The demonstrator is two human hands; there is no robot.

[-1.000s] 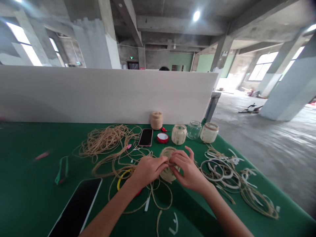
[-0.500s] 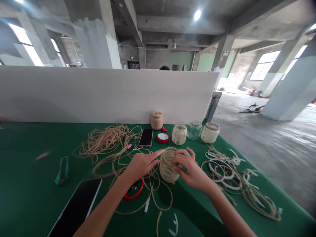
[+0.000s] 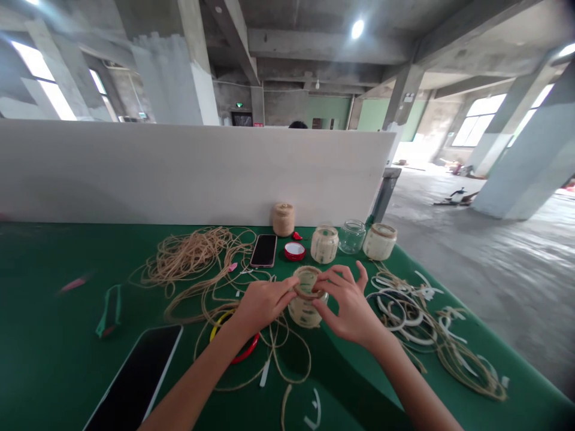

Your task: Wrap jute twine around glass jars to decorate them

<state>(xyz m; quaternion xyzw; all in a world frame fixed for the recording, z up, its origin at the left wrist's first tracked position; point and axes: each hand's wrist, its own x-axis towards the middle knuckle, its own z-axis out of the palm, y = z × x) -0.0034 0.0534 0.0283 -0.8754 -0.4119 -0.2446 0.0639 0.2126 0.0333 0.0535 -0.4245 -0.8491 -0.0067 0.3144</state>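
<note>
A glass jar [image 3: 306,302] partly wrapped in tan twine stands on the green table [image 3: 54,359] in front of me. My left hand [image 3: 262,304] pinches the twine at the jar's rim from the left. My right hand [image 3: 348,305] grips the jar's right side, thumb and forefinger on the rim, the other fingers raised. Loose twine [image 3: 197,257] trails from the jar across the table to the left. A red and yellow ring [image 3: 238,341] lies under my left wrist.
Near the white partition [image 3: 179,173] stand a twine spool [image 3: 284,219], two wrapped jars [image 3: 324,244] [image 3: 380,240], a bare glass jar [image 3: 351,236] and a red lid [image 3: 295,251]. A phone [image 3: 264,249] and a larger dark screen [image 3: 135,377] lie flat. White strip offcuts [image 3: 417,311] pile at right.
Both hands shifted on the jar: the left went from a stretched finger to a pinch at the rim, and the right hand's outer fingers lifted. The jar stayed upright in place.
</note>
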